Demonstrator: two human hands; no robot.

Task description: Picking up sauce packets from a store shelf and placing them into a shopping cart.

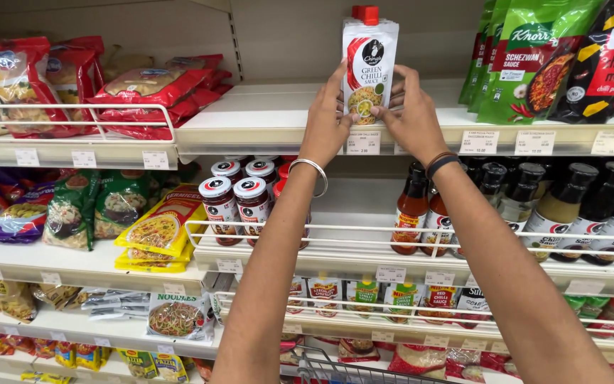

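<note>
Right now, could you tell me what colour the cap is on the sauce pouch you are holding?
The cap is red, seen in the head view.

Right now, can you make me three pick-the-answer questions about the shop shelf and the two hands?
1. Where does the white sauce pouch with the red cap stand?
A. top shelf
B. trolley
C. floor

2. What colour are the flat noodle packets left of the dark sauce jars?
A. blue
B. yellow
C. white

3. How is the pouch held?
A. by both hands
B. by one hand
C. untouched

Answers: 1 A, it stands on the top white shelf. 2 B, they look yellow. 3 A, the left hand and right hand press its sides.
</note>
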